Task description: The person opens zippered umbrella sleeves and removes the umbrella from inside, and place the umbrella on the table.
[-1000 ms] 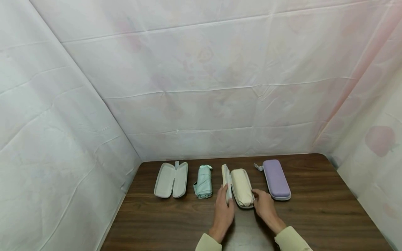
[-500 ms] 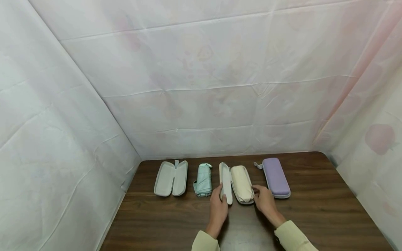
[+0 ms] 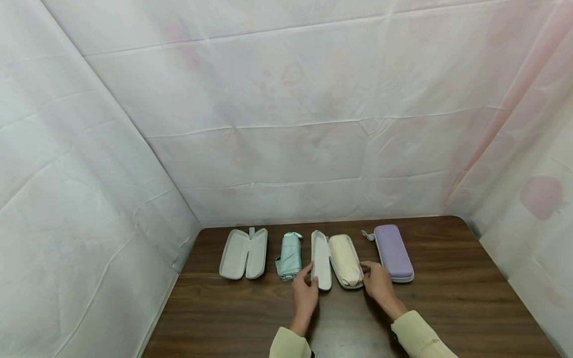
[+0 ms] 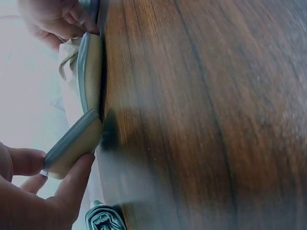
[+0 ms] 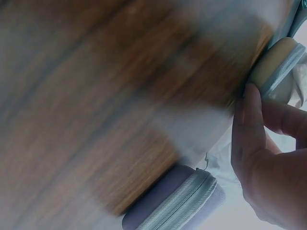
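Note:
A cream zip case lies spread open on the table, lid to the left. In its right half rests a cream folded umbrella. My left hand pinches the lid's outer edge; in the left wrist view, thumb and fingers grip the lid, which is tilted up off the wood. My right hand holds the near right rim of the filled half, and the right wrist view has its fingertips at the case's end. Left of the case lies a mint folded umbrella.
Another case, pale inside, lies open at the far left of the brown table. A closed purple case with a grey strap sits right of my right hand. Pale printed cloth hangs behind and at both sides.
The lid has swung down to the left, from nearly upright to almost flat, with my left hand moving left along with it. My right hand has stayed at the rim.

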Demonstrator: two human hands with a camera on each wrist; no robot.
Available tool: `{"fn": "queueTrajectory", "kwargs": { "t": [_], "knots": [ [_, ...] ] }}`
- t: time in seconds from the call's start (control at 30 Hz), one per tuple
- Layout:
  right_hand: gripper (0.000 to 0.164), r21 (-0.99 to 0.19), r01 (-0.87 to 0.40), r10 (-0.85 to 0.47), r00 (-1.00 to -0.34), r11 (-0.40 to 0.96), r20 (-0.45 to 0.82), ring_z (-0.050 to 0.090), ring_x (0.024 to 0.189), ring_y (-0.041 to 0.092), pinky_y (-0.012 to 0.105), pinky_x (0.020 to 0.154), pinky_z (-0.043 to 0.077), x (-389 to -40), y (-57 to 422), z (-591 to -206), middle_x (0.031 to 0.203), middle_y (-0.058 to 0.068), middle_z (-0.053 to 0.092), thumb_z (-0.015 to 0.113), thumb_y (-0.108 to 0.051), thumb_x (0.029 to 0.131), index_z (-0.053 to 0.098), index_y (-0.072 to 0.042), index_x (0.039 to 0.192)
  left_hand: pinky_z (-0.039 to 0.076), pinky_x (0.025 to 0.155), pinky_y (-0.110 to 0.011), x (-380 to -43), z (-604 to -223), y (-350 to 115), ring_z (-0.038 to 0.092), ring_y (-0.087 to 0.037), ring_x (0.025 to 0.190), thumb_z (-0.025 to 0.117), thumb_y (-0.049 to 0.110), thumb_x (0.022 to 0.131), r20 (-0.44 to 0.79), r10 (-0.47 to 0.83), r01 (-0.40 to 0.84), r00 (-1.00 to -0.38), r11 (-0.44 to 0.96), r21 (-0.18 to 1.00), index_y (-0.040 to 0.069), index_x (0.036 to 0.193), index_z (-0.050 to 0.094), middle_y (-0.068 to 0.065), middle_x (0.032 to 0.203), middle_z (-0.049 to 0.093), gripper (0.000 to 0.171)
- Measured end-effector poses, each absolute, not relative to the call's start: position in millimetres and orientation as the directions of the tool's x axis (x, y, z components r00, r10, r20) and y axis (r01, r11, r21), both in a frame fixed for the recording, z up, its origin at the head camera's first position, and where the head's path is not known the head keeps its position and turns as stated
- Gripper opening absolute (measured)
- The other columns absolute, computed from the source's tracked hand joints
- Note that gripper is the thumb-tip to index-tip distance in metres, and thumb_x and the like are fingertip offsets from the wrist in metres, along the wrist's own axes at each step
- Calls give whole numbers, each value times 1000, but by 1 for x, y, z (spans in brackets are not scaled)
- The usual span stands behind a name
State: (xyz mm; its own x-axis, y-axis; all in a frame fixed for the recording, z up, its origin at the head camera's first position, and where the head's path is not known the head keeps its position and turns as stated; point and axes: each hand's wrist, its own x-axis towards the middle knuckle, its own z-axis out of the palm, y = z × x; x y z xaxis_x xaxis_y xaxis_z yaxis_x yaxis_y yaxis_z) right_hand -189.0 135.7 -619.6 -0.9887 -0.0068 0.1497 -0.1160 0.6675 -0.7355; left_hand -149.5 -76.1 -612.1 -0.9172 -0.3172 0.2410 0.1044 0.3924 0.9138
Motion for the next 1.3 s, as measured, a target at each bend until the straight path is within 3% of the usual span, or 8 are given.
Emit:
{"fn": "queueTrajectory", "kwargs": {
  "t": [0.2, 0.5, 0.7, 0.83, 1.03, 1.3],
  "knots": [
    [40, -739, -119, -10, -989, 663, 150, 74, 89, 35, 43, 74, 60, -193, 137, -618, 100, 23, 77, 53, 19, 80, 71, 17, 115, 61, 77, -36, -152, -611, -78, 77, -32, 97, 69, -15, 89, 145, -339, 47, -930, 280, 959, -3, 128, 73, -26, 122, 73, 40],
    [41, -733, -129, -10, -986, 668, 164, 74, 94, 38, 49, 79, 60, -194, 139, -617, 102, 24, 77, 52, 18, 81, 71, 16, 117, 60, 75, -33, -153, -610, -78, 77, -32, 97, 67, -14, 91, 96, -346, 17, -933, 224, 974, -5, 128, 72, -27, 123, 72, 39],
    [41, -680, -240, -22, -950, 693, 312, 73, 95, 39, 52, 79, 59, -189, 132, -616, 107, 27, 75, 57, 19, 80, 73, 13, 117, 61, 75, -32, -154, -613, -77, 77, -33, 97, 67, -14, 91, 108, -348, 18, -931, 251, 968, -5, 129, 72, -27, 123, 72, 39],
    [36, -641, -302, -48, -923, 706, 381, 70, 106, 42, 57, 87, 57, -185, 121, -610, 115, 26, 72, 67, 8, 88, 72, 10, 125, 62, 79, -34, -155, -613, -76, 77, -35, 100, 67, -14, 91, 99, -348, 14, -932, 241, 971, -6, 129, 72, -27, 124, 71, 39],
    [57, -560, -241, -122, -963, 793, 241, 62, 117, 46, 60, 89, 56, -186, 105, -605, 128, 28, 63, 80, -14, 92, 61, 6, 142, 62, 78, -34, -154, -614, -76, 77, -34, 99, 67, -15, 91, 104, -341, 19, -934, 243, 970, -6, 129, 71, -27, 123, 72, 39],
    [64, -510, -159, -94, -984, 845, 152, 57, 112, 53, 63, 80, 56, -192, 92, -601, 123, 34, 59, 79, -11, 87, 56, 12, 142, 62, 82, -37, -153, -614, -76, 76, -38, 102, 66, -17, 91, 126, -320, 53, -939, 228, 972, -8, 129, 70, -28, 121, 72, 39]
  ]
}}
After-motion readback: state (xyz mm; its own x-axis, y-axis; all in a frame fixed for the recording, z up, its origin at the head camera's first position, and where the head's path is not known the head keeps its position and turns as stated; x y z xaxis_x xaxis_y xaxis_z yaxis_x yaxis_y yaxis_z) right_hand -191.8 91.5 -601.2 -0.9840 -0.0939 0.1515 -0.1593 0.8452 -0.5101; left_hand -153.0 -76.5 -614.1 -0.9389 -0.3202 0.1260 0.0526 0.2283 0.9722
